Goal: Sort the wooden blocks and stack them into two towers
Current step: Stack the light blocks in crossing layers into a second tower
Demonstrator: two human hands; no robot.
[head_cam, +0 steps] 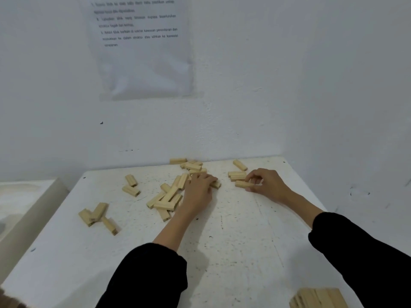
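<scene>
Several pale wooden blocks lie scattered over a white table. A loose heap of blocks sits in the middle. My left hand lies palm down at the heap's right edge, its fingers curled over a block. My right hand pinches the end of one block that lies flat on the table, just in front of two side-by-side blocks. Another single block lies behind them.
More blocks lie at the far edge, at the left and at the near left. A layer of stacked blocks shows at the bottom right. White walls close the back and right. A printed sheet hangs on the wall.
</scene>
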